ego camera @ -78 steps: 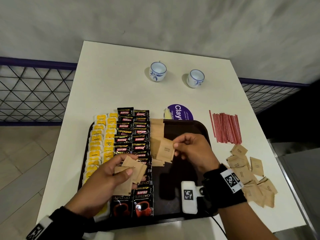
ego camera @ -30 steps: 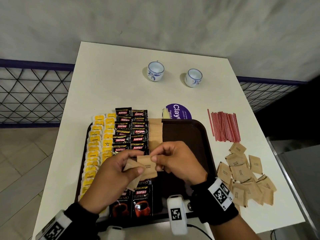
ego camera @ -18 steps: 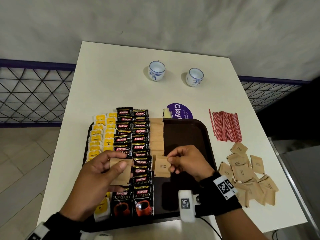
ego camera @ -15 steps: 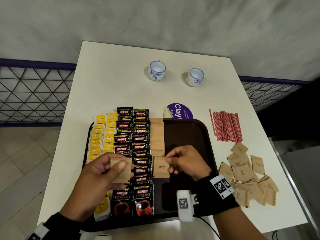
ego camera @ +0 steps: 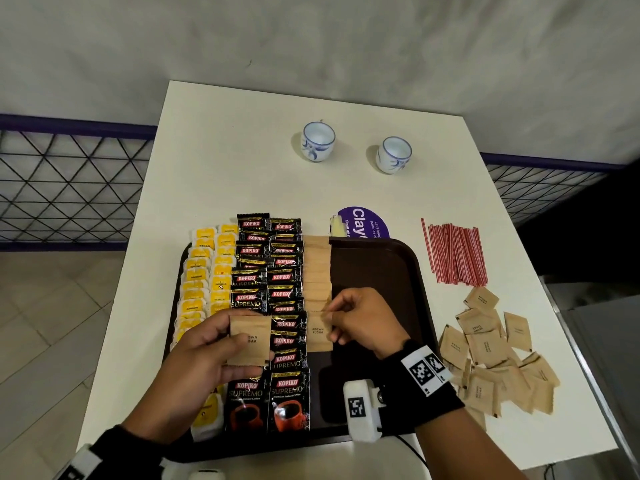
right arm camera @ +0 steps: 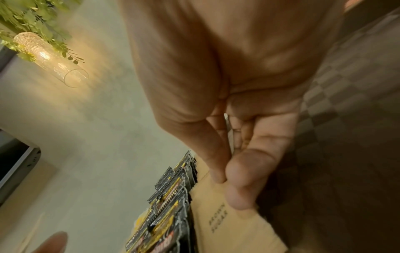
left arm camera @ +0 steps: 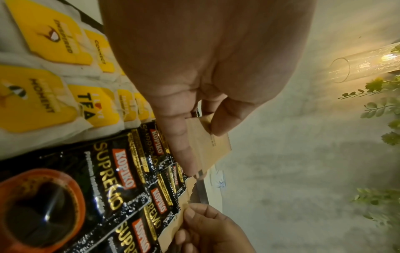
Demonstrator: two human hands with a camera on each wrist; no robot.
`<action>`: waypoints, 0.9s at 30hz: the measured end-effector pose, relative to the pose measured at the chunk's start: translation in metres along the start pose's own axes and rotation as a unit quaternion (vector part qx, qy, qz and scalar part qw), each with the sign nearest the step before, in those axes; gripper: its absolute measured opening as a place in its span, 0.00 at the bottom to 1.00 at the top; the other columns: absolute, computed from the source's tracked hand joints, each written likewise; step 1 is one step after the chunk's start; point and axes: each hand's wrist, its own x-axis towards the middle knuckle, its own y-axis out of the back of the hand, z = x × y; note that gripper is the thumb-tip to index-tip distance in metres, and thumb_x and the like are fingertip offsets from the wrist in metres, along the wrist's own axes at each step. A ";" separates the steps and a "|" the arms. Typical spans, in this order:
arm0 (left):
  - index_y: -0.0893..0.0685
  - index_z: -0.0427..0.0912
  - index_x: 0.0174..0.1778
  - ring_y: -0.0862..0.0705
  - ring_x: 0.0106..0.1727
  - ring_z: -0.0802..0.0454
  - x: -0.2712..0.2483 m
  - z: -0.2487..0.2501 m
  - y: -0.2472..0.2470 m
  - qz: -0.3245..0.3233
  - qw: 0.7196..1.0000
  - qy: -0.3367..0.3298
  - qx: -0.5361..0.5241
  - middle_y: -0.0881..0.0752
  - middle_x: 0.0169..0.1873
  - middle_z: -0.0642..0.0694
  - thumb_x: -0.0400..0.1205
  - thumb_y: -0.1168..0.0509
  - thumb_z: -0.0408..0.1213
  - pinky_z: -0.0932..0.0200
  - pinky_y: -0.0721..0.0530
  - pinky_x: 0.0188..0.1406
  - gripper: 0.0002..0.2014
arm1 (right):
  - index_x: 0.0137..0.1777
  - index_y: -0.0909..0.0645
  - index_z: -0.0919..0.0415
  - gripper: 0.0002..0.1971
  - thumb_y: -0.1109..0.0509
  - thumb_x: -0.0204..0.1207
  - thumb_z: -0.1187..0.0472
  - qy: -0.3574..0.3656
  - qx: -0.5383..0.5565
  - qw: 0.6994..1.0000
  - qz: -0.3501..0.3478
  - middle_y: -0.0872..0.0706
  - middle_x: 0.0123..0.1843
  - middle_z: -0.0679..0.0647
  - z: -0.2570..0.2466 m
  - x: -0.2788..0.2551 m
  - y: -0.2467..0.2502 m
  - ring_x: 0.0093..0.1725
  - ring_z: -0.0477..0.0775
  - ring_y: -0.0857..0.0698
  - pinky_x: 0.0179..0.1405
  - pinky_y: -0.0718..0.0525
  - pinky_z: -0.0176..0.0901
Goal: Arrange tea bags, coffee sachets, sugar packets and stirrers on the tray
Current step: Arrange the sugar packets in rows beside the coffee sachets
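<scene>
Tea bags (ego camera: 202, 289) and coffee sachets (ego camera: 268, 306) fill the tray (ego camera: 381, 271); right hand (ego camera: 360, 323) pinches a sugar packet (ego camera: 318, 332) onto its row, left hand (ego camera: 204, 362) grips spares (ego camera: 250, 341). Loose packets (ego camera: 491, 351) and stirrers (ego camera: 455, 252) wait on the tabletop (ego camera: 242, 150).

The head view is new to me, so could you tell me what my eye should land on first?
First, the dark tray, its left half packed with rows of yellow tea bags, black coffee sachets and a column of brown sugar packets. Over it, the right hand pinches a sugar packet at the column's near end, while the left hand holds more packets. Right of the tray lie red stirrers and a loose packet heap.
</scene>
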 end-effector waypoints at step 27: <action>0.10 0.44 0.45 0.09 0.43 0.44 0.000 0.013 -0.034 0.007 0.984 -0.065 0.168 0.07 0.43 0.43 0.77 0.25 0.23 0.59 0.13 0.32 0.10 | 0.46 0.13 0.68 0.03 0.26 0.76 0.75 0.128 0.121 0.981 -0.078 0.15 0.36 0.57 -0.028 -0.047 -0.008 0.30 0.52 0.13 0.25 0.17 0.37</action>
